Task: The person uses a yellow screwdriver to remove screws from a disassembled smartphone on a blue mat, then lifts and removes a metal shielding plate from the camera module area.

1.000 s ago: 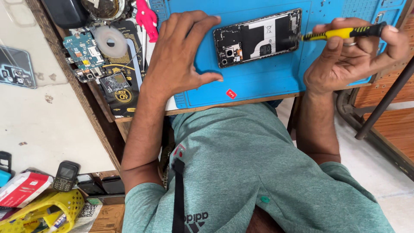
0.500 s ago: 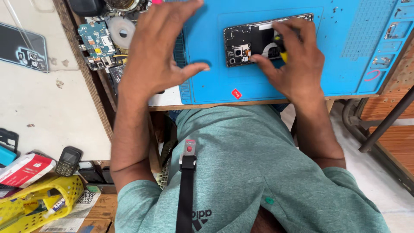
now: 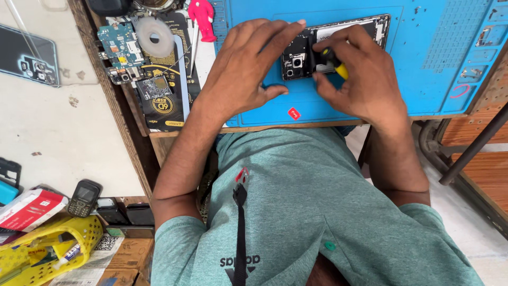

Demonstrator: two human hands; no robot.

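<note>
1. On the blue silicone work mat lies the opened black smartphone, its fragile circuitry exposed; hold it by the edges.
2. Your left hand presses flat, fingers spread, steadying its end.
3. Your right hand pinches the yellow-handled screwdriver.

A wooden workbench stands against a pale, scuffed floor lit by even daylight. A blue work mat covers most of the bench top. To the right, a dark metal pole slants across orange-brown wooden boards. At lower left, a yellow plastic basket sits beside a small keypad phone on the floor.
</note>
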